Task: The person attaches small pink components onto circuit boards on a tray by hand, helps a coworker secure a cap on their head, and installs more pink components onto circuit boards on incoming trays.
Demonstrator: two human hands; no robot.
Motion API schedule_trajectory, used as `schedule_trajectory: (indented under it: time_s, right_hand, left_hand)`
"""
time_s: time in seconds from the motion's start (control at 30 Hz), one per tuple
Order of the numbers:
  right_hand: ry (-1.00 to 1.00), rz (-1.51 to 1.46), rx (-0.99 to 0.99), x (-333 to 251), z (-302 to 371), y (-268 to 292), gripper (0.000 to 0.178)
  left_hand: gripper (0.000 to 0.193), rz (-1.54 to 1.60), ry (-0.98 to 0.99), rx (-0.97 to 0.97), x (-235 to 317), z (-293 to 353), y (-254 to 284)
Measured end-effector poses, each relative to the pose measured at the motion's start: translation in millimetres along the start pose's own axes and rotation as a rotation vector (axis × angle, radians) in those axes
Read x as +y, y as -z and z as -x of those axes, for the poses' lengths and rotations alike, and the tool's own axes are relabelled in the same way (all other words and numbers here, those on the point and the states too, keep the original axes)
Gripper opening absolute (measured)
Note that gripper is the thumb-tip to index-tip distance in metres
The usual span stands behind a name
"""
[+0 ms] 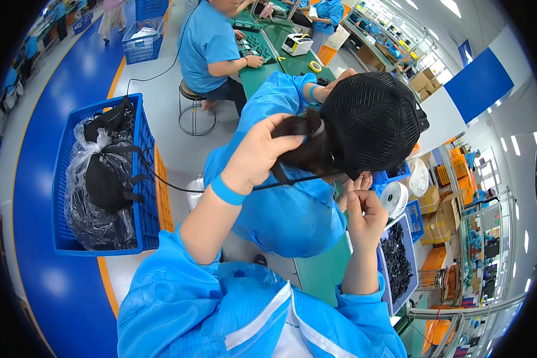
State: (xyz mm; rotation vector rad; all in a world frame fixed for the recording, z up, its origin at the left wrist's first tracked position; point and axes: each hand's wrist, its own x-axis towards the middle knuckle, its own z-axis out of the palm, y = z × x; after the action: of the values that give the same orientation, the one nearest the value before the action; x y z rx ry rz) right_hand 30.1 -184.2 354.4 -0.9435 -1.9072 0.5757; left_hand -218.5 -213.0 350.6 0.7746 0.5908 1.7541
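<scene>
My left hand (262,146), a blue band around its wrist, is closed on the dark ponytail (295,134) of a co-worker in a blue smock (280,221). The co-worker wears a black mesh cap (373,116) with its back toward me. A black cable (280,184) runs from beneath the cap and passes under my left wrist. My right hand (367,215) is raised just below the cap, fingers curled in; what they hold, if anything, cannot be made out. The co-worker's own hands (334,83) reach up by the cap's far edge and below its brim.
On the left, a blue crate (143,230) holds black straps and clear plastic bags. A white fan (394,200) and a bin of small black parts (397,262) stand at right by the green bench (325,268). Another person sits on a round stool (196,98) ahead.
</scene>
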Motion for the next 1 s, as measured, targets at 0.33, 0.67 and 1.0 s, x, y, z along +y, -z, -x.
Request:
schedule_trajectory:
  time_s: [0.33, 0.67, 1.0]
  right_hand:
    - [-0.028, -0.019, -0.027, 0.8, 7.5, 5.1, 0.013]
    - [-0.020, -0.138, -0.026, -6.4, 3.5, -7.5, 0.010]
    - [0.013, -0.080, -0.106, -19.8, 19.1, -14.9, 0.010]
  left_hand:
    - [0.032, 0.070, 0.015, -0.002, 7.4, -5.0, -6.5]
    - [0.030, -0.005, 0.031, 0.023, 8.6, 0.6, -10.8]
    - [0.041, -0.050, 0.030, -0.027, 6.1, 14.4, -23.6]
